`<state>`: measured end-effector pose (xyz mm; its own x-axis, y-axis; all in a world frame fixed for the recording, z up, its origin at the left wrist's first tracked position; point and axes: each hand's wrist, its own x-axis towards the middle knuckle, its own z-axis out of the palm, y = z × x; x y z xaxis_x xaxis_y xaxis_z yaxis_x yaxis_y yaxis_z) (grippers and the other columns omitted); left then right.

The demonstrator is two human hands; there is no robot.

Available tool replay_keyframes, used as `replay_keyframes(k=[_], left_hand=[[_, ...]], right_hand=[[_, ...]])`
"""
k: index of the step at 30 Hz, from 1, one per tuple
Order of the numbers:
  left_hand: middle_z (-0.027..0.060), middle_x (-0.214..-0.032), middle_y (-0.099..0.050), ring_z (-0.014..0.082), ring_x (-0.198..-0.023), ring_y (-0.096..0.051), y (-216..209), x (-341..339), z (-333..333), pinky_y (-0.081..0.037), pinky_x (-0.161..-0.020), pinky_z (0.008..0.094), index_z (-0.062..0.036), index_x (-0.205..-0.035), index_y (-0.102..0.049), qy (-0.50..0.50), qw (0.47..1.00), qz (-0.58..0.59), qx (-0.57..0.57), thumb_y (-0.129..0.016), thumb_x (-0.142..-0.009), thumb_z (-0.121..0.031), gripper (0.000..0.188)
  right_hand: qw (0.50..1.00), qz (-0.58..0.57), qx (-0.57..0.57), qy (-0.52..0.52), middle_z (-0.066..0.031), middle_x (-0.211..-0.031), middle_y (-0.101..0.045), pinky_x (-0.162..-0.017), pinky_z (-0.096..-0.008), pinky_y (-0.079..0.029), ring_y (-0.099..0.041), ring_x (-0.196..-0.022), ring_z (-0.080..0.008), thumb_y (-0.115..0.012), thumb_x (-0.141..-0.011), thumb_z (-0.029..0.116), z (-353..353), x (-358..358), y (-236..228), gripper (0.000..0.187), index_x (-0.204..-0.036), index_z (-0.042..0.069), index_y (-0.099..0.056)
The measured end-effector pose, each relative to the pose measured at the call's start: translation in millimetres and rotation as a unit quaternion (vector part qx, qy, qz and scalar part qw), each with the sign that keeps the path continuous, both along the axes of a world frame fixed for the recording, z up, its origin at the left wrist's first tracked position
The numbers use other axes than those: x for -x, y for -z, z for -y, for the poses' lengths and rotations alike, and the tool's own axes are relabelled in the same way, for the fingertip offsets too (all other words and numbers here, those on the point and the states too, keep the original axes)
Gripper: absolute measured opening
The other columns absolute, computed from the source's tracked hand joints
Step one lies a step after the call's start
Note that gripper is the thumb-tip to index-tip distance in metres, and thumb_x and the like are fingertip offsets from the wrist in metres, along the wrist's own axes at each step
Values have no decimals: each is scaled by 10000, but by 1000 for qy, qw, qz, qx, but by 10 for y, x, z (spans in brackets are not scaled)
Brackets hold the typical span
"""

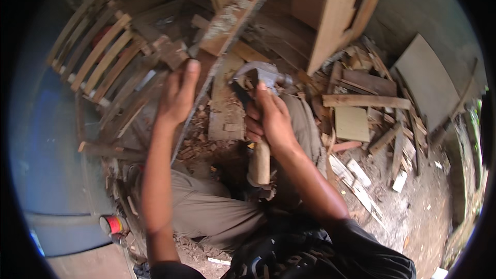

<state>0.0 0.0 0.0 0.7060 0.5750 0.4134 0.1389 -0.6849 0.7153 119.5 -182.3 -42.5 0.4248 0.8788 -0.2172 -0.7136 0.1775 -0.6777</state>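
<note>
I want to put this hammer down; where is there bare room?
The barest patch is the dusty ground at lower right, between the white wood strips and the weathered wood at the far right; only small bits lie there. It is crowded farther ahead, in the scrap heap, and at left around the slatted frame.

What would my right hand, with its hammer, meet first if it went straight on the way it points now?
Probably the long worn plank: your right hand, holding the hammer, points forward-left toward it. Depth is unclear.
</note>
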Motion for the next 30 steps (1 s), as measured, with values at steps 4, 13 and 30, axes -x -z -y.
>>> replay_keyframes(k=[4,13,30], left_hand=[[147,-881,-634,237,-850,-569,-95,57,-6,-461,-812,387,21,-1028,-603,19,999,-23,22,-386,-1057,-527,590],[167,-841,-647,257,-807,-596,-207,145,53,-482,-781,405,39,-1003,-607,21,1000,4,14,-398,-1058,-515,595],[196,-857,-674,272,-851,-623,-221,180,-85,-488,-811,415,45,-1016,-622,52,998,14,14,-358,-1052,-564,664]], right_hand=[[1000,-13,-11,-22,17,-679,-388,-404,-272,-332,-369,-461,-96,-476,-1059,457,-206,116,-86,341,-1009,120,-469],[971,-216,-46,-88,35,-667,-386,-298,-180,-254,-294,-404,-24,-481,-1069,346,-227,80,-275,301,-1018,57,-548],[780,-527,-110,-319,-65,-750,-466,-340,-197,-403,-428,-430,-79,-393,-1089,284,-108,-271,-588,380,-1067,-85,-483]])
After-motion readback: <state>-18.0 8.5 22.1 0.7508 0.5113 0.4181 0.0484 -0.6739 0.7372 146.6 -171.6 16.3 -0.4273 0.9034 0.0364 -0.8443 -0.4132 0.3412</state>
